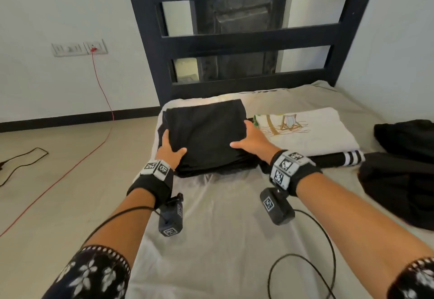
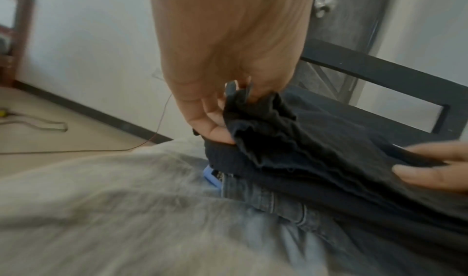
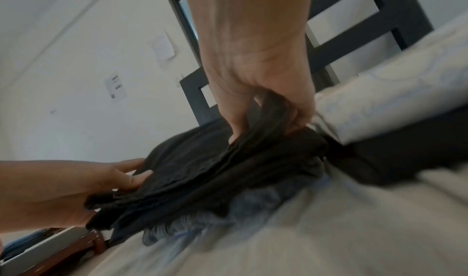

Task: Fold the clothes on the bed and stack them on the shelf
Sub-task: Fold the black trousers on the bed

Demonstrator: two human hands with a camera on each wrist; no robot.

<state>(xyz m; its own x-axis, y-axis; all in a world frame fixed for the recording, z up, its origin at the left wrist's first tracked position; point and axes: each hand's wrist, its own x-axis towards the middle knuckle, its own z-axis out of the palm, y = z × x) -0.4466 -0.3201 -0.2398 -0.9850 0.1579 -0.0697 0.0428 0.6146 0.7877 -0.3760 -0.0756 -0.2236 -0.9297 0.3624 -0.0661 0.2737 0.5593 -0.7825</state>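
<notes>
Two hands grip the folded black stack (image 1: 206,134), which sits at the bed's (image 1: 223,228) far-left corner against the headboard (image 1: 246,40), its left side nearly at the mattress edge. The left hand (image 1: 170,148) pinches the stack's left side, thumb on top; the right hand (image 1: 254,140) pinches its right side likewise. Just beside lies a folded white shirt (image 1: 317,134); bare sheet spreads nearer.

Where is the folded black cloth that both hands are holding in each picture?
Head: folded black cloth at centre, on the bed, between both hands.
Left wrist: right of centre, under the left hand's fingers.
Right wrist: at centre, below the right hand.
Shared landmark: the dark headboard.
</notes>
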